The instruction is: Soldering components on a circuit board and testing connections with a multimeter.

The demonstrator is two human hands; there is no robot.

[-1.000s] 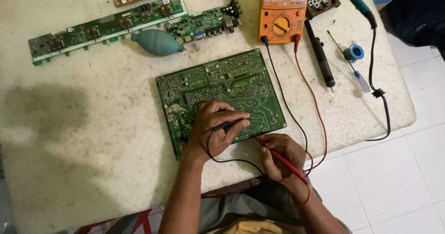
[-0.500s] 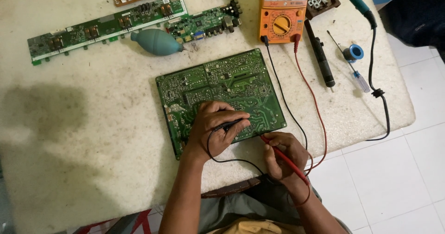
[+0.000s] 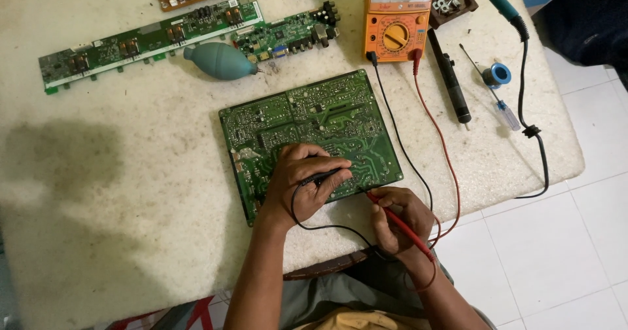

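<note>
four circuit boards (image 3: 311,134), one multimeter (image 3: 396,26), two probes (image 3: 399,224)

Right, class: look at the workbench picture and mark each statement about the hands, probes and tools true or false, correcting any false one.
1. The left hand holds a black probe on the green circuit board. True.
2. The right hand holds a blue probe. False: its probe is red.
3. The orange meter lies beyond the board, with black and red leads plugged in. True.
4. The teal blower bulb sits on top of the large board. False: it lies on the table, beside the long narrow board.
5. The screwdriver is in the right hand. False: it lies on the table.
</note>
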